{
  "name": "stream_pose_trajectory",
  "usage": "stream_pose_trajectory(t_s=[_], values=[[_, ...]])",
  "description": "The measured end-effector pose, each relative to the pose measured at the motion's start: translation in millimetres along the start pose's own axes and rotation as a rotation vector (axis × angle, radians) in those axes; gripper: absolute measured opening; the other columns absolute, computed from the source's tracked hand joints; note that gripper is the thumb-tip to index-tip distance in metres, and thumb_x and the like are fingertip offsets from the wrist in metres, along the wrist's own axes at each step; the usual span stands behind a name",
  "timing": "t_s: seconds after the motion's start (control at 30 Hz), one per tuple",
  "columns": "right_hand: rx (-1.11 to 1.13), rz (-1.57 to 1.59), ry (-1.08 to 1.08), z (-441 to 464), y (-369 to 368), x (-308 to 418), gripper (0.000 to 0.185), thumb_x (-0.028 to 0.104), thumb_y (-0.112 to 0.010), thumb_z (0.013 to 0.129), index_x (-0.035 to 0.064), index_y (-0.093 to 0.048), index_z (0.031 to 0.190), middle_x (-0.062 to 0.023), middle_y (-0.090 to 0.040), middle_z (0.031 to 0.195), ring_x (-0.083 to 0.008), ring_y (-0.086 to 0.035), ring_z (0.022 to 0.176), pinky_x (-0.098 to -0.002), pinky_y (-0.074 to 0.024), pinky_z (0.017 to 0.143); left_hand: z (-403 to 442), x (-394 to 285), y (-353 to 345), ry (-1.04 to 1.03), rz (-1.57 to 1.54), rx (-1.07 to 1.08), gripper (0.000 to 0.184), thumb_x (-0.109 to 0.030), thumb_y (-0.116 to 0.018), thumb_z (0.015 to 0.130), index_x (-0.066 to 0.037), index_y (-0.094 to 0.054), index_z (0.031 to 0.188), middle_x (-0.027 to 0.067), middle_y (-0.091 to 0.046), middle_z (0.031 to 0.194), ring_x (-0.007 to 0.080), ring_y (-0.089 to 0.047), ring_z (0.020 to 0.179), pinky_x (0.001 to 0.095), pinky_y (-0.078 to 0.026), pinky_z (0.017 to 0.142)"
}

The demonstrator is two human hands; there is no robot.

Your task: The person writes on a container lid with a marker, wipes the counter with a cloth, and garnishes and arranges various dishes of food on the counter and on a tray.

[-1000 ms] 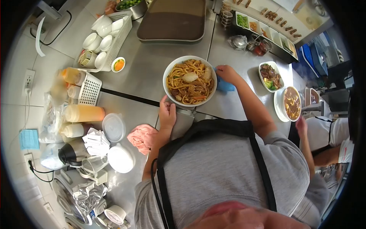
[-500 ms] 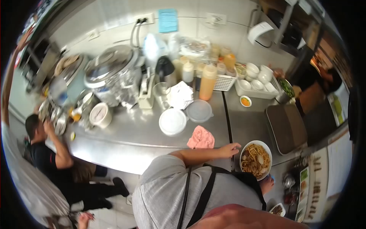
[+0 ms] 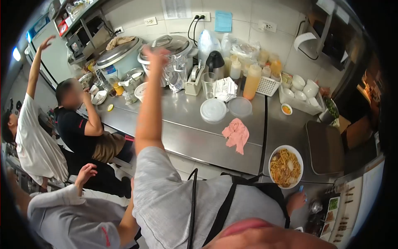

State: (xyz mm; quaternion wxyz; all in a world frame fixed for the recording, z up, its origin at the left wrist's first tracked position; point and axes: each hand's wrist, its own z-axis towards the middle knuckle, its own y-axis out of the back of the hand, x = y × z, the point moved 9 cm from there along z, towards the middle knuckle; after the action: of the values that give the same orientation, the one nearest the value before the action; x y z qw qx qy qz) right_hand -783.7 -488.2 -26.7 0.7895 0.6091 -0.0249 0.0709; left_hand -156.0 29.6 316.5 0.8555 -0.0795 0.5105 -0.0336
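Note:
My left hand (image 3: 155, 54) is raised at the end of my stretched arm, in line with the large lidded cooker (image 3: 176, 43). It is blurred, but its fingers look spread and nothing shows in them. Low on the right, my right hand (image 3: 296, 201) is beside a white bowl of noodles (image 3: 286, 167), apart from its rim. A small blue thing (image 3: 301, 189) shows at the fingertips; whether it is held or worn is unclear. The bowl rests on the steel counter, with meat pieces on the noodles.
A pink cloth (image 3: 236, 135), two round lids (image 3: 213, 110) and a squeeze bottle (image 3: 252, 82) are on the counter. A brown tray (image 3: 324, 147) lies right of the bowl. Several co-workers, one in a black shirt (image 3: 74, 124), are at the left; one raises an arm.
My left hand has left the bowl's side and swung up and away to the left. My right hand has drawn slightly away from the bowl. The view has turned left.

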Motion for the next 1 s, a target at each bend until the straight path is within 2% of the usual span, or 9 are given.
stream_pose_trajectory(t_s=[0.03, 0.2, 0.3, 0.4, 0.53, 0.63, 0.77, 0.9, 1.0], values=[[0.006, 0.007, -0.013, -2.0, 3.9, 1.0, 0.030, 0.026, -0.041, 0.079, 0.0236, -0.051, 0.107, -0.0052, -0.050, 0.106, -0.0285, -0.049, 0.090, -0.0415, -0.0429, 0.070, 18.1, -39.4, 37.8, -0.158, -0.167, -0.068, 0.071, -0.006, -0.047, 0.074, -0.010, -0.001, 0.128, 0.0165, -0.053, 0.076, 0.0118, -0.043, 0.044, 0.0203, -0.035, 0.035], [0.005, 0.041, 0.016, -1.4, 9.7, 2.8, 0.031, 0.028, -0.043, 0.079, 0.0265, -0.050, 0.109, -0.0050, -0.049, 0.108, -0.0284, -0.049, 0.091, -0.0413, -0.0427, 0.072, 22.1, -208.4, 133.3, -0.326, -0.355, -0.166, 0.070, -0.012, -0.048, 0.079, -0.019, 0.001, 0.127, 0.0100, -0.051, 0.061, 0.0107, -0.040, 0.040, 0.0197, -0.031, 0.034], [0.035, 0.051, 0.037, 0.3, 4.5, 3.6, 0.034, 0.031, -0.044, 0.078, 0.0270, -0.048, 0.111, -0.0051, -0.048, 0.110, -0.0289, -0.048, 0.092, -0.0417, -0.0422, 0.073, 20.8, -236.6, 154.7, -0.335, -0.402, -0.109, 0.027, -0.018, -0.044, 0.082, -0.020, -0.022, 0.098, 0.0097, -0.049, 0.060, 0.0123, -0.036, 0.041, 0.0238, -0.027, 0.038], [0.098, 0.060, 0.061, -1.7, 8.9, 3.4, 0.038, 0.034, -0.045, 0.076, 0.0262, -0.046, 0.113, -0.0061, -0.047, 0.111, -0.0299, -0.047, 0.095, -0.0423, -0.0411, 0.076, 24.8, -219.5, 142.2, -0.244, -0.500, 0.003, 0.038, -0.016, -0.046, 0.081, -0.024, -0.020, 0.108, 0.0075, -0.050, 0.060, 0.0113, -0.039, 0.039, 0.0196, -0.030, 0.034], [0.171, 0.078, 0.132, -1.4, 3.5, 3.9, 0.042, 0.036, -0.045, 0.075, 0.0254, -0.044, 0.116, -0.0085, -0.045, 0.113, -0.0315, -0.045, 0.098, -0.0433, -0.0392, 0.080, 9.1, -168.2, 77.4, -0.021, -0.476, 0.171, 0.020, -0.024, -0.051, 0.079, -0.019, -0.035, 0.089, 0.0072, -0.052, 0.061, 0.0108, -0.041, 0.040, 0.0204, -0.031, 0.034], [0.171, 0.071, 0.194, 0.9, -11.7, 5.2, 0.044, 0.035, -0.046, 0.074, 0.0257, -0.043, 0.117, -0.0095, -0.045, 0.114, -0.0321, -0.044, 0.100, -0.0432, -0.0387, 0.081, -14.6, -106.0, 35.7, 0.069, -0.282, 0.291, 0.042, -0.032, -0.050, 0.079, -0.015, -0.036, 0.115, 0.0086, -0.054, 0.066, 0.0103, -0.042, 0.042, 0.0211, -0.034, 0.038], [0.094, 0.083, 0.191, -11.5, -18.5, -9.2, 0.040, 0.025, -0.050, 0.073, 0.0247, -0.047, 0.113, -0.0098, -0.046, 0.111, -0.0304, -0.045, 0.099, -0.0419, -0.0398, 0.080, -78.4, 52.1, -9.6, 0.445, 0.040, 0.379, 0.049, -0.045, -0.050, 0.076, -0.013, -0.041, 0.113, 0.0029, -0.053, 0.069, 0.0112, -0.049, 0.050, 0.0224, -0.035, 0.045], [-0.137, 0.249, 0.339, -38.2, 10.6, -4.0, 0.036, 0.010, -0.051, 0.065, 0.0216, -0.056, 0.099, -0.0090, -0.052, 0.101, -0.0283, -0.049, 0.091, -0.0394, -0.0414, 0.076, -196.0, 179.4, -24.6, 0.646, 0.289, 0.462, 0.059, -0.034, -0.052, 0.077, -0.010, -0.026, 0.125, 0.0057, -0.051, 0.080, 0.0139, -0.050, 0.060, 0.0268, -0.038, 0.049], [-0.202, 0.340, 0.382, -59.2, 26.0, -4.3, 0.032, 0.008, -0.051, 0.065, 0.0183, -0.058, 0.095, -0.0119, -0.053, 0.099, -0.0286, -0.050, 0.089, -0.0379, -0.0412, 0.075, -265.1, 238.7, -18.2, 0.521, 0.477, 0.442, 0.061, -0.025, -0.053, 0.078, -0.001, -0.021, 0.125, 0.0117, -0.051, 0.087, 0.0181, -0.048, 0.074, 0.0271, -0.041, 0.064]])
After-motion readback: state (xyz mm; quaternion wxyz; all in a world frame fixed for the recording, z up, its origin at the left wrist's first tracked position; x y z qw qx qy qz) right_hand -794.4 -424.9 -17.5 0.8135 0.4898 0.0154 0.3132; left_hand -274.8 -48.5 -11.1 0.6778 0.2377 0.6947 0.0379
